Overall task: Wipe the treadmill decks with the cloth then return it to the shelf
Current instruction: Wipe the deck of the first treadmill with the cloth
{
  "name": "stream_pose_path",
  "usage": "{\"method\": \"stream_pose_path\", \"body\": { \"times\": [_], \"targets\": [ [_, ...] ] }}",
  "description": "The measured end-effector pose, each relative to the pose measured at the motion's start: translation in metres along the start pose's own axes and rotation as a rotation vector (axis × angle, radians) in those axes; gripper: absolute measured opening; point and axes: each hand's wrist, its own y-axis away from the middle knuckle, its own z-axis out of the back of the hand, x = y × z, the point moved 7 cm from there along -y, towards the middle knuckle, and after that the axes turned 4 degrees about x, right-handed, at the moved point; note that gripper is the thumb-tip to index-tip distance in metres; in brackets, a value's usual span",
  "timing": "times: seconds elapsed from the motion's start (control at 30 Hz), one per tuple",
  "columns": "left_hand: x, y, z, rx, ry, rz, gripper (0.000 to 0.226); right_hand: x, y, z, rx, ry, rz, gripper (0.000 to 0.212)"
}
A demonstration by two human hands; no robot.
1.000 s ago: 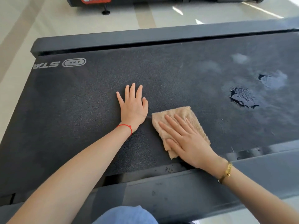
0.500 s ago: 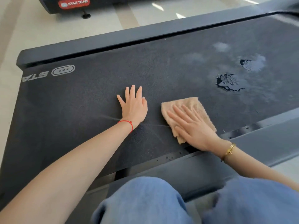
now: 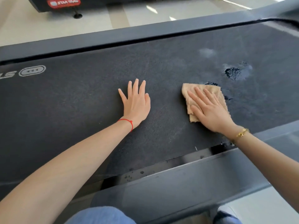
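My right hand (image 3: 210,110) presses a tan cloth (image 3: 191,91) flat on the treadmill deck (image 3: 80,102).

A red label (image 3: 64,2) on the far machine reads "STAR TRAC"; the belt logo (image 3: 32,71) at the left edge is cut off and shows only part of its letters. The cloth is folded, fuzzy and half hidden under my straight fingers, its far edge touching a wet patch (image 3: 233,72). My left hand (image 3: 137,104) rests flat and empty on the belt beside it.
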Motion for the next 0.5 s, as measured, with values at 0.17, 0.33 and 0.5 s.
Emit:
{"method": "stream_pose_path", "body": {
  "times": [0.17, 0.33, 0.5],
  "targets": [
    [-0.004, -0.006, -0.007, -0.033, -0.070, 0.081, 0.054, -0.010, -0.058, 0.010, 0.002, 0.045, -0.005, 0.054],
    [-0.003, -0.003, -0.006, -0.095, -0.093, 0.107, 0.053, 0.036, -0.039, -0.004, 0.067, 0.087, 0.323, 0.053],
    [-0.005, -0.002, -0.004, -0.107, -0.108, 0.121, 0.053, 0.021, -0.017, -0.003, 0.099, 0.090, 0.490, 0.052]
  ]
}}
